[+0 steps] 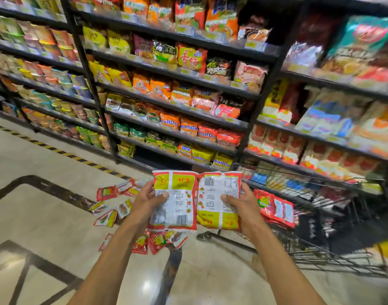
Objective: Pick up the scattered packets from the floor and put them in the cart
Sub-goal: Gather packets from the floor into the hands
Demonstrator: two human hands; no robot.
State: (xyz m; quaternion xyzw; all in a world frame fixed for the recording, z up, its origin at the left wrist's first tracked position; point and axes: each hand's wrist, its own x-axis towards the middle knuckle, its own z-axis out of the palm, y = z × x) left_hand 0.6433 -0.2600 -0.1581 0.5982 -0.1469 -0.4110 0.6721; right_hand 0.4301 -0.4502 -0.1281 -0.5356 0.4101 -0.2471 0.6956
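Note:
My left hand [148, 198] grips a red, yellow and white packet [177, 194] by its left edge, thumb on its face. Beside it, my right hand [241, 200] grips a second packet [219, 194] of the same kind by its right edge. Both packets are held up at chest height, side by side, just left of the wire cart [320, 194]. Several matching packets [275, 208] lie inside the cart. More packets [112, 203] are scattered on the floor below and left of my hands, and some [157, 241] lie under the held ones.
Black shelves [177, 73] packed with snack and noodle bags fill the background. A yellow-black hazard stripe [56, 149] runs along the floor at the shelf base. The pale tiled floor [34, 216] with dark inlay lines spreads to the left.

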